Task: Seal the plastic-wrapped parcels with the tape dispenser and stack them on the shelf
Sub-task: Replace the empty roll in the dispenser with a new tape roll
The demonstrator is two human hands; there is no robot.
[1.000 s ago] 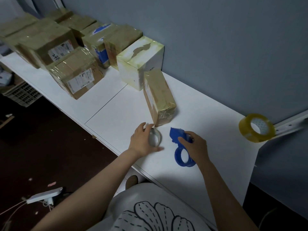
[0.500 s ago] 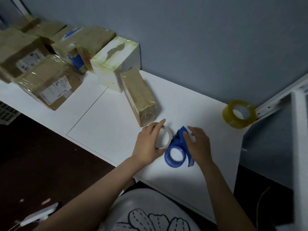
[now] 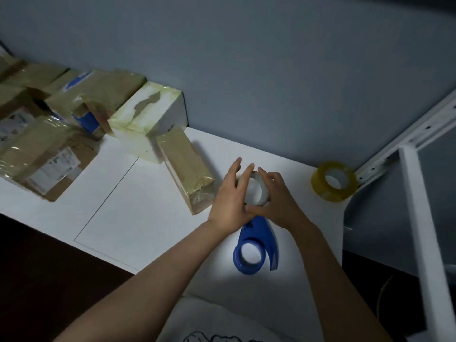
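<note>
- A cluster of brown cardboard parcels sits at the far left of the white tabletop, packed close together against the wall. All are wrapped in glossy plastic and some carry printed labels; what is inside them cannot be seen.
- Just right of the cluster stands a white box in yellowish wrap, closed, with a torn grey patch on its top.
- A narrow parcel, brown and plastic-wrapped, lies with one end touching the white box and its other end pointing toward the hands; it is shut, its contents hidden.
- The left hand grips the left side of a clear tape roll, fingers stretched up along the rim and thumb tucked beneath.
- The right hand pinches the same roll from the right, fingertips curled over its upper rim.
- The blue tape dispenser lies flat on the tabletop just below both hands, untouched, the white surface showing through its round opening.
- A yellow tape roll rests near the tabletop's right corner, beside a white metal frame.
</note>
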